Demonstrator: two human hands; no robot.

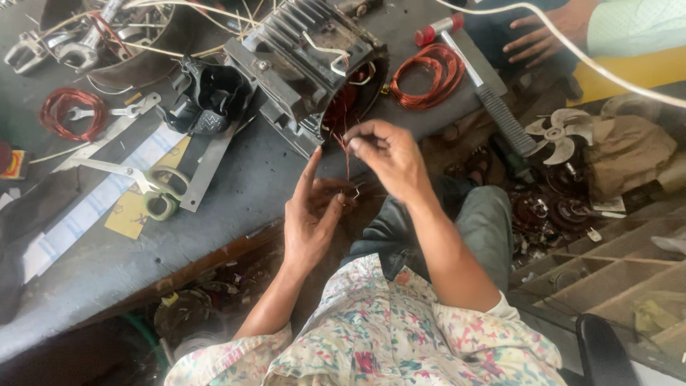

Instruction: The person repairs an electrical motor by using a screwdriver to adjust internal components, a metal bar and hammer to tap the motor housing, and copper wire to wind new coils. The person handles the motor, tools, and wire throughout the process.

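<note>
free: bare bench (pixel 257 179) below motor housing (pixel 307 71) | blocked: scissors (pixel 153 189) left, hammer (pixel 479 78) right

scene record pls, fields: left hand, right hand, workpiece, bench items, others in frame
left hand: left hand open, fingers touching thin copper wire
right hand: right hand pinching the same wire near the motor opening
workpiece: finned motor housing on its side at the edge of the grey bench, copper windings inside
bench items: scissors, red wire coil, copper wire coil, hammer
others in frame: another person's hand, top right
</note>
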